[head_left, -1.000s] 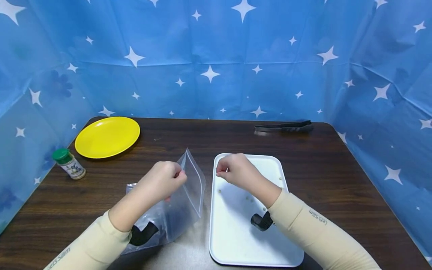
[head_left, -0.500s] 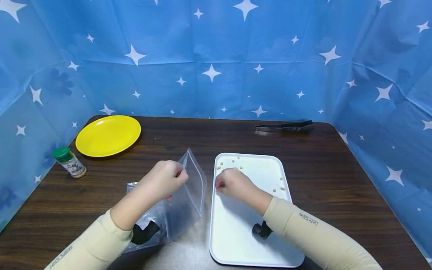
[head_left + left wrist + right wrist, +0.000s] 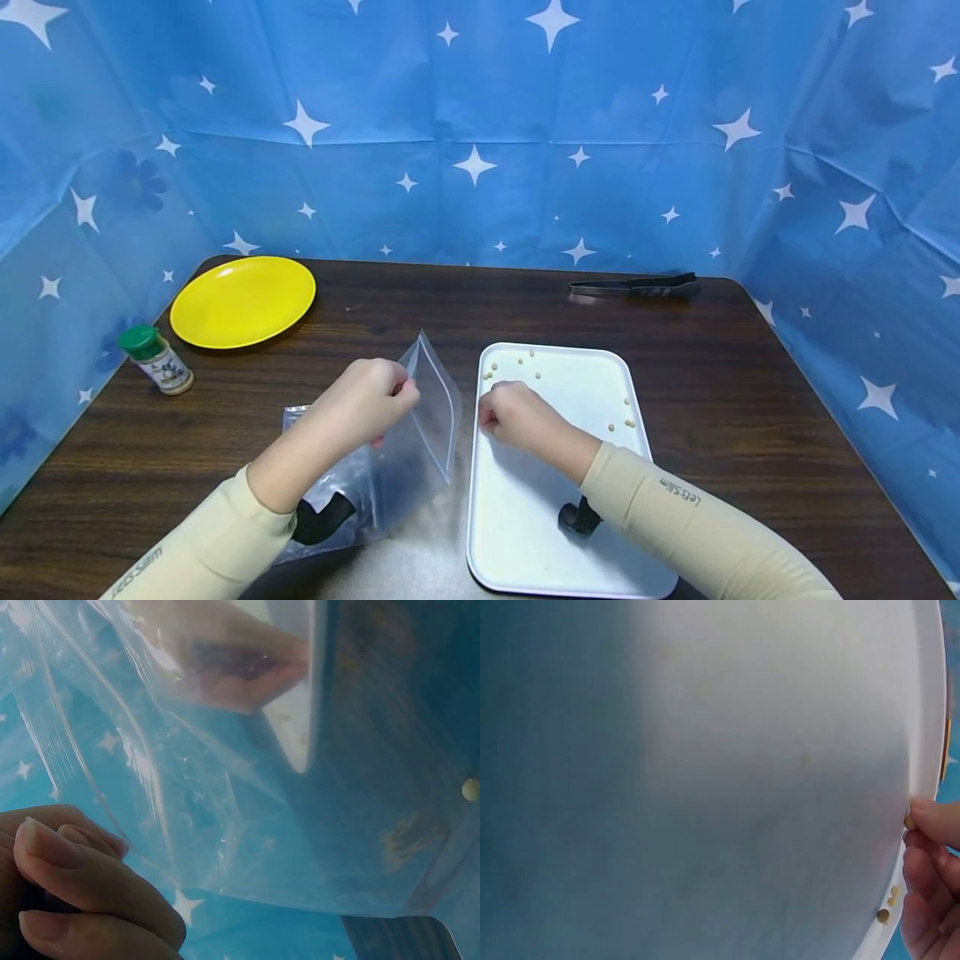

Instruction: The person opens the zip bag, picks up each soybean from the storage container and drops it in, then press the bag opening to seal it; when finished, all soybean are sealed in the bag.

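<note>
My left hand [image 3: 369, 400] grips the top edge of a clear zip-lock bag [image 3: 401, 475], whose mouth stands up and gapes to the right. In the left wrist view, one pale soybean [image 3: 470, 789] shows at the right edge against the bag's film. Over the left side of the white tray [image 3: 551, 567] is my right hand [image 3: 516, 412]. Its thumb and fingertip pinch a small soybean [image 3: 909, 822] right at the tray's rim, as the right wrist view shows. Several loose soybeans [image 3: 537, 376] lie near the tray's far left corner, and a few others [image 3: 629, 423] along its right side.
A yellow plate [image 3: 243, 302] sits at the table's back left, with a green-capped shaker jar [image 3: 159, 360] in front of it. Black-handled tongs [image 3: 637, 286] lie at the back right. Blue star-printed cloth [image 3: 480, 100] walls in the dark wooden table [image 3: 750, 433].
My right hand has moved down and toward the near left, onto the tray's left side, uncovering soybeans in the far corner. The left hand and bag have stayed almost still.
</note>
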### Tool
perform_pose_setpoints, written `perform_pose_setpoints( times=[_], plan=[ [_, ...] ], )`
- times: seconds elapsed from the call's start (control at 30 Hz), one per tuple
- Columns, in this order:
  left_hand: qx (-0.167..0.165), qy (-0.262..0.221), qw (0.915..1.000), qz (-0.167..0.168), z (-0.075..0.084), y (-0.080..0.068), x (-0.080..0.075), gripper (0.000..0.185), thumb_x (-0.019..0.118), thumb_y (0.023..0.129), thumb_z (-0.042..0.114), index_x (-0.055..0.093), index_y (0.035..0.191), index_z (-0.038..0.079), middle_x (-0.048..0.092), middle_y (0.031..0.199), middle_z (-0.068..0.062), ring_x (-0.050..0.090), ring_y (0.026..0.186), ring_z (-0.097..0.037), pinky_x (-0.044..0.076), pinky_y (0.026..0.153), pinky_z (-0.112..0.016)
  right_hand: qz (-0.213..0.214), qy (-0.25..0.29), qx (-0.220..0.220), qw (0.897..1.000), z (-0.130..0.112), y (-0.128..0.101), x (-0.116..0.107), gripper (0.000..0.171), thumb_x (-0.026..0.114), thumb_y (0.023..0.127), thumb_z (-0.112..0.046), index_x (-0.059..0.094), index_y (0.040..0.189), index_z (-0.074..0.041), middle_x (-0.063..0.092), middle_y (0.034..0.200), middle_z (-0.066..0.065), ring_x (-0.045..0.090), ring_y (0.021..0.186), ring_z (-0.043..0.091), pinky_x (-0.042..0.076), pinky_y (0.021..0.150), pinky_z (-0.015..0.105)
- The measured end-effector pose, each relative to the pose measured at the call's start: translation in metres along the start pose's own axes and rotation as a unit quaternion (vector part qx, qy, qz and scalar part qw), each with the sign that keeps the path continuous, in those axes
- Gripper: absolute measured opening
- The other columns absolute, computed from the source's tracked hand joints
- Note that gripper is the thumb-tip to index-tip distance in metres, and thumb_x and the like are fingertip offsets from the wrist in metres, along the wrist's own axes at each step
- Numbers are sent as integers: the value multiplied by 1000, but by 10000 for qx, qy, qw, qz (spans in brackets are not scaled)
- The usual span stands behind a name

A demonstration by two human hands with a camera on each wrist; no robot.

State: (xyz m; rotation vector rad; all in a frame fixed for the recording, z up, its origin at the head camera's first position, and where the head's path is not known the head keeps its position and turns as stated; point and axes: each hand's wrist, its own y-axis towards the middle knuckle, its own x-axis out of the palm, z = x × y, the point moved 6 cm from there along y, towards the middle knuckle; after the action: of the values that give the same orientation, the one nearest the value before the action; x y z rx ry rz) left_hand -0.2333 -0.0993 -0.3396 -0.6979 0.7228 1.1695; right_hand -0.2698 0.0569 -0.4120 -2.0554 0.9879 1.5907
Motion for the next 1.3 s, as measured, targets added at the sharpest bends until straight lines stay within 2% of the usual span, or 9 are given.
perform_pose_setpoints(
  times=[0.37, 0.53, 0.77, 1.1, 1.3],
  plan=[
    [-44, -79, 10000, -16, -1, -1, 0, 29, 46, 90, 12, 45, 62, 8, 40, 48, -3, 51, 36, -18, 43, 53, -31, 103, -98, -104, 9998, -4, -2, 0, 18, 65, 68, 8, 65, 64, -9, 55, 62, -2, 49, 59, 12, 42, 53, 20],
    [-61, -100, 9999, -20, -2, -1, 1, 29, 46, 90, 12, 46, 62, 7, 40, 48, -3, 50, 36, -18, 43, 53, -31, 121, -90, 81, 9999, -3, -1, -6, 18, 64, 68, 7, 65, 64, -10, 56, 62, -2, 49, 59, 12, 43, 54, 22],
    [-81, -114, 9999, -14, -2, -1, 0, 29, 46, 90, 12, 45, 62, 8, 39, 48, -3, 50, 36, -19, 43, 53, -31, -103, 185, 428, 9989, 5, -2, -10, 13, 68, 73, 4, 67, 68, -9, 59, 65, -3, 50, 61, 11, 44, 57, 23],
    [-36, -63, 10000, 2, -2, -1, -1, 29, 46, 90, 12, 46, 62, 8, 39, 48, -3, 50, 36, -18, 43, 53, -31, -88, 6, -86, 9999, 2, -5, -3, 18, 65, 72, 5, 65, 62, -10, 56, 57, -7, 45, 55, 8, 38, 53, 18],
    [-12, -77, 10000, 17, -2, -2, 0, 29, 46, 91, 13, 46, 62, 7, 40, 47, -3, 50, 36, -18, 43, 53, -31, -103, -31, -204, 9997, -3, -2, -1, 18, 66, 70, 7, 66, 64, -10, 58, 60, -5, 49, 56, 10, 42, 54, 19]
  ],
)
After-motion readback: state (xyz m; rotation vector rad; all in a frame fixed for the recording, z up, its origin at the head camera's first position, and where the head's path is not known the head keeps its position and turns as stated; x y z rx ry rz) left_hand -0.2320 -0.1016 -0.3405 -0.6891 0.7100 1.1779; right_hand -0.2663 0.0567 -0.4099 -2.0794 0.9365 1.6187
